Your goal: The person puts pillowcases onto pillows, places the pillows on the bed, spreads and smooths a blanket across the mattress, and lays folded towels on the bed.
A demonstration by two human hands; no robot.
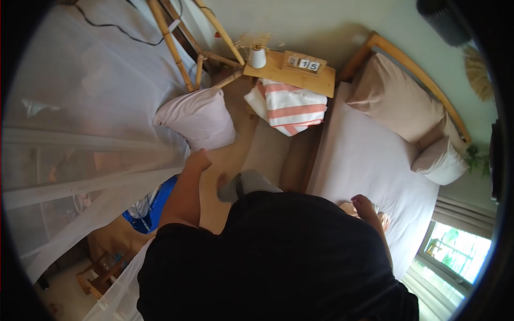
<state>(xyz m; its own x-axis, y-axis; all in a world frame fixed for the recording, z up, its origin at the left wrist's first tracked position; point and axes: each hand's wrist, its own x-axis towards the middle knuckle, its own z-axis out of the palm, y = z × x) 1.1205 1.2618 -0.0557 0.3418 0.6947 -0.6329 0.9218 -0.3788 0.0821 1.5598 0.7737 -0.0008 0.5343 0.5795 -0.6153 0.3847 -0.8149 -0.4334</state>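
Left hand [199, 159]: fingers curled in at the near edge of a pink pillow [201, 120], apparently closed on it; fingertips hidden. An edge hold suits soft fabric, which gathers easily in one hand.

Right hand [365, 207]: fingers loosely curled, over the bed [369, 155]; no held item discernible. Crumpled beige cloth [349, 208] shows beside it; contact cannot be told.

Pink pillow: ahead of the left hand, in front of a bamboo stand [170, 45] and beside a sheer white curtain [107, 150].

Tabletop [300, 80], wooden: white vase [258, 59] with dried stems; block calendar [302, 63] reading 15, faced outward, presumably for reading.

Striped towel [292, 109], folded: just below the tabletop edge, presumably stowed there to spare the surface.

Bed pillows [399, 93]: at the wooden headboard [423, 77], probably placed for resting heads.
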